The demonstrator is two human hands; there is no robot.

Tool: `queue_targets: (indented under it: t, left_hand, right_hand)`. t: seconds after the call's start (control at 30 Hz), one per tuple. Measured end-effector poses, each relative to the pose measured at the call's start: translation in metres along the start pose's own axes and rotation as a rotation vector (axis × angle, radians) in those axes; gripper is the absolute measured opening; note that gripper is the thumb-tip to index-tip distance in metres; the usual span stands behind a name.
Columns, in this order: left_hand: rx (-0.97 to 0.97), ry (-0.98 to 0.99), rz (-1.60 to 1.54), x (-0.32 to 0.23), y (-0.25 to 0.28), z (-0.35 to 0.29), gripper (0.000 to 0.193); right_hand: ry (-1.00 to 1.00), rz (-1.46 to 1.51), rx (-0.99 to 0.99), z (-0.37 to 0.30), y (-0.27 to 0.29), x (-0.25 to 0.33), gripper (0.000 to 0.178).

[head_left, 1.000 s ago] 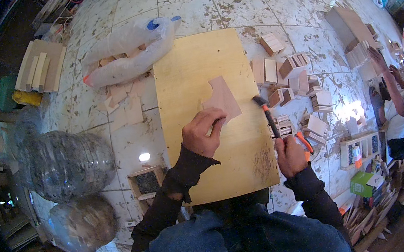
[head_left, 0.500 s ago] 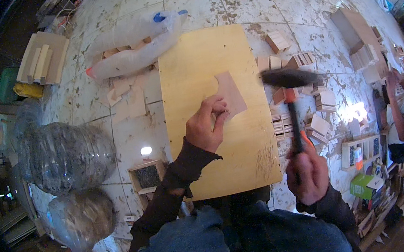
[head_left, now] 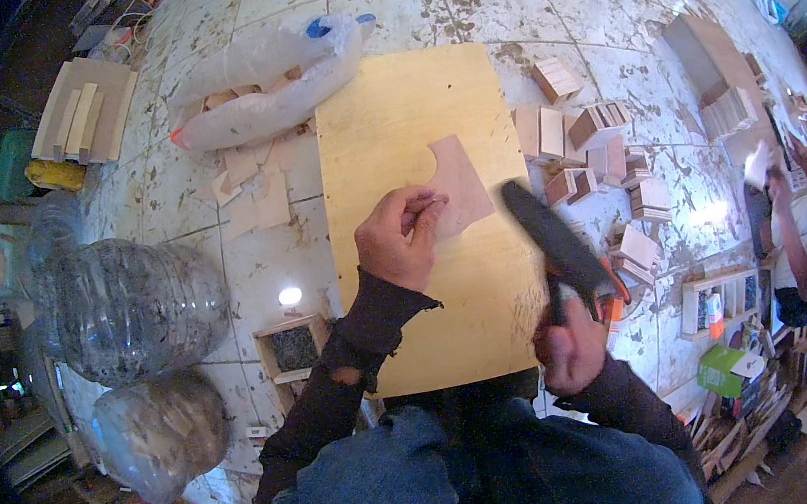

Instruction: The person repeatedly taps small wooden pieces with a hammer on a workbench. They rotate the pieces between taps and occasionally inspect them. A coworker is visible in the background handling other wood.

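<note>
A yellow wooden board (head_left: pixel 436 349) lies in front of my knees. On it rests a thin, pinkish-brown wood piece (head_left: pixel 463 184) with a curved notch in its left edge. My left hand (head_left: pixel 397 243) is beside that piece, its thumb and fingertips pinched together near the notched side; whatever they hold is too small to make out. In my right hand (head_left: pixel 574 352) is a hammer (head_left: pixel 555 238), gripped by its dark handle. The hammer's dark head is tilted over the board's right edge, to the right of the wood piece and apart from it.
Small wooden boxes (head_left: pixel 599 122) stand right of the board. A plastic bag (head_left: pixel 270 67) with wood pieces lies at the far left, above flat wood offcuts (head_left: pixel 257 204). Large clear plastic containers (head_left: pixel 138 305) and a small box of dark bits (head_left: pixel 297 351) are left. Another person's arm (head_left: pixel 785 225) shows at right.
The hammer has swung left and nearer to me, its head turning from level to slanted. My right hand moved left with it. My left hand shifted slightly left, still pinched.
</note>
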State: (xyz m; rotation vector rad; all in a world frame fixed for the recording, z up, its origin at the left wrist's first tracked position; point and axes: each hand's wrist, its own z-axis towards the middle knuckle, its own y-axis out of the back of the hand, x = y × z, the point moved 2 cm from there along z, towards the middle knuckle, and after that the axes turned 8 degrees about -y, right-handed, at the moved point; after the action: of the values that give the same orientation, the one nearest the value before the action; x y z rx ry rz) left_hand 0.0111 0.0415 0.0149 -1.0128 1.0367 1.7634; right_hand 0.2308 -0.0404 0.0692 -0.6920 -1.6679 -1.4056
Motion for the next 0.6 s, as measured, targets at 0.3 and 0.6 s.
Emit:
queue_targets:
  t: [0.3, 0.6]
  left_hand:
    - [-0.055, -0.239, 0.178, -0.019, 0.009, -0.007, 0.013]
    - [0.031, -0.265, 0.211, -0.001, 0.004, -0.019, 0.025]
  right_hand:
    - [-0.263, -0.062, 0.122, 0.000, -0.007, -0.022, 0.023]
    - [-0.181, 0.005, 0.216, 0.013, 0.005, 0.005, 0.033]
